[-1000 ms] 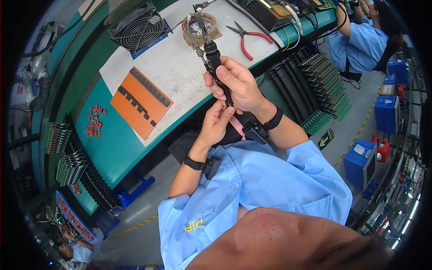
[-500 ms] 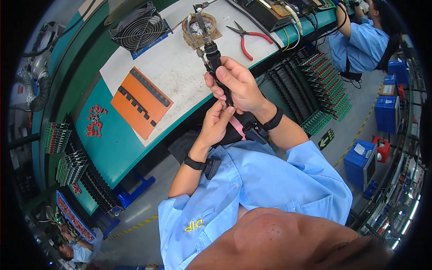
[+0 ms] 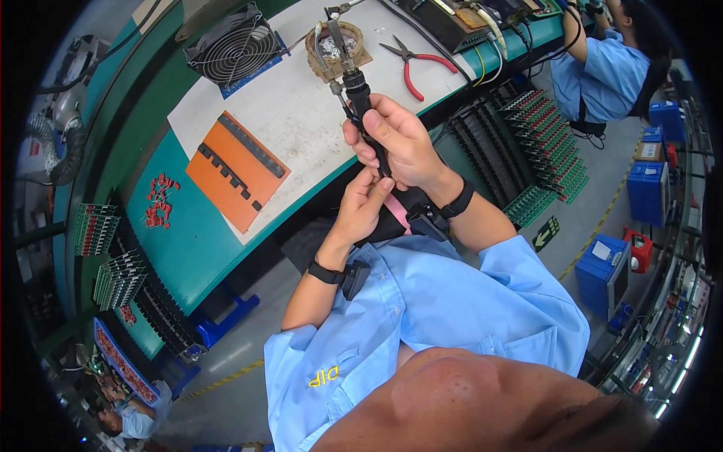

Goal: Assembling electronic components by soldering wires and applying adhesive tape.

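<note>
A black-handled soldering iron (image 3: 357, 83) with a thin metal feed tube along its side stands tilted, its tip end over a round brown pot (image 3: 312, 47) containing silvery scraps. My right hand (image 3: 410, 147) is wrapped around the iron's handle, thumb along the near side. Just below, my left hand (image 3: 358, 209) is closed at the handle's lower end, thumb and fingers pinched there; the exact part between them is hidden. To the right of the pot lie red-handled pliers (image 3: 407, 55), jaws spread. An orange board (image 3: 242, 162) with black strips rests left of my hands.
A black fan (image 3: 233, 64) stands at the back left. Loose red components (image 3: 158, 215) lie on the green mat (image 3: 188, 260). Racks of green circuit boards (image 3: 546, 143) stand right, below the table edge. Co-workers sit at far right and lower left.
</note>
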Motion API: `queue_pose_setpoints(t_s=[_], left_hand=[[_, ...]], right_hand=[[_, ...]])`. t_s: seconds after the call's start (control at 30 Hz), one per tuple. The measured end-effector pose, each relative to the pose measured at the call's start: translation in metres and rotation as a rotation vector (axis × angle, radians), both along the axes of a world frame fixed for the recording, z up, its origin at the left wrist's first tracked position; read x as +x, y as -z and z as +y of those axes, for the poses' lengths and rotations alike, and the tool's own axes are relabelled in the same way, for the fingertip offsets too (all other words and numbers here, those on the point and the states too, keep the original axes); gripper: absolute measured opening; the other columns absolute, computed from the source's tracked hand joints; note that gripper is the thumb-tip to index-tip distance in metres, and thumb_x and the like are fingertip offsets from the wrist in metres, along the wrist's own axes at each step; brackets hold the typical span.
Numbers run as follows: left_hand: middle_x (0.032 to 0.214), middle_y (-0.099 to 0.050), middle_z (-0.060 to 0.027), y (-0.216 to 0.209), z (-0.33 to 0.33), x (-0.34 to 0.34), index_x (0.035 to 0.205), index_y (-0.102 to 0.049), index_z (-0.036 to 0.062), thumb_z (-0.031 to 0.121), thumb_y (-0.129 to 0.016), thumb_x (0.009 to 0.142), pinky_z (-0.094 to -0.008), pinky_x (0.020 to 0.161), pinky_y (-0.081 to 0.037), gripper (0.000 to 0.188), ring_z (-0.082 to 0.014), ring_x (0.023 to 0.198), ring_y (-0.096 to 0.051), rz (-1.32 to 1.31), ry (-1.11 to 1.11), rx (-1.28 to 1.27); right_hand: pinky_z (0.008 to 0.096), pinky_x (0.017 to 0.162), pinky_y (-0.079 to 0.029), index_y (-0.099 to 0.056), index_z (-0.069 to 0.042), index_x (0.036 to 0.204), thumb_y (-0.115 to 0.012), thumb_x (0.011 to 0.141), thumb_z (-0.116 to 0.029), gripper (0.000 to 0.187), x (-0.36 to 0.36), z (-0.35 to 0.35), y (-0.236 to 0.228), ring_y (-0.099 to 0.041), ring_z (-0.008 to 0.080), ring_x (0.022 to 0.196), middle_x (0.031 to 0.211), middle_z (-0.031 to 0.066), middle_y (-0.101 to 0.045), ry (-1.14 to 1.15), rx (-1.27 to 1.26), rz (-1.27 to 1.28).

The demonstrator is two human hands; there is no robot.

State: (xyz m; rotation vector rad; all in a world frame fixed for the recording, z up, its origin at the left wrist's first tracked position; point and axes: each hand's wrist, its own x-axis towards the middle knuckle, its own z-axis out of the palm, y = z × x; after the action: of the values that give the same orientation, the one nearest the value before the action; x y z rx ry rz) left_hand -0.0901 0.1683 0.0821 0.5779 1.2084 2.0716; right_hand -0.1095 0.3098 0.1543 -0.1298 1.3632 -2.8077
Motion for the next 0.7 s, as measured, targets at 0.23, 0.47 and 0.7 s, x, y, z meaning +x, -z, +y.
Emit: queue_pose_setpoints(t_s=[0.23, 0.47, 0.7], left_hand=[[0.103, -0.063, -0.0062, -0.0015, 0.0007, 0.0013, 0.113, -0.056, -0.0016, 0.011, -0.049, 0.104, -0.0249, 0.085, -0.044, 0.017, -0.0117, 0.095, -0.057, -0.002, -0.006, -0.001], [0.102, -0.063, -0.0052, -0.0023, 0.0006, 0.0022, 0.113, -0.056, -0.0014, 0.012, -0.050, 0.104, -0.0237, 0.083, -0.043, 0.018, -0.0103, 0.094, -0.056, -0.030, -0.007, -0.003], [0.102, -0.064, -0.0050, -0.0012, 0.0003, 0.0012, 0.112, -0.057, -0.0015, 0.013, -0.050, 0.104, -0.0237, 0.084, -0.043, 0.018, -0.0103, 0.095, -0.056, -0.001, -0.014, -0.020]], right_hand=[[0.0210, 0.058, -0.042, -0.048, -0.003, 0.126, -0.052, 0.104, -0.026, 0.032, 0.0012, 0.0000, -0.0003, -0.049, 0.0090, 0.069, 0.097, 0.0107, -0.060, 0.006, 0.002, -0.008], [0.0207, 0.057, -0.042, -0.048, -0.003, 0.128, -0.052, 0.104, -0.026, 0.033, 0.0012, -0.0006, 0.0002, -0.049, 0.0088, 0.069, 0.097, 0.0107, -0.060, 0.008, -0.005, -0.021], [0.0208, 0.057, -0.042, -0.048, -0.003, 0.128, -0.052, 0.104, -0.026, 0.034, 0.0003, -0.0009, 0.0000, -0.049, 0.0088, 0.068, 0.097, 0.0106, -0.060, 0.006, -0.013, -0.020]])
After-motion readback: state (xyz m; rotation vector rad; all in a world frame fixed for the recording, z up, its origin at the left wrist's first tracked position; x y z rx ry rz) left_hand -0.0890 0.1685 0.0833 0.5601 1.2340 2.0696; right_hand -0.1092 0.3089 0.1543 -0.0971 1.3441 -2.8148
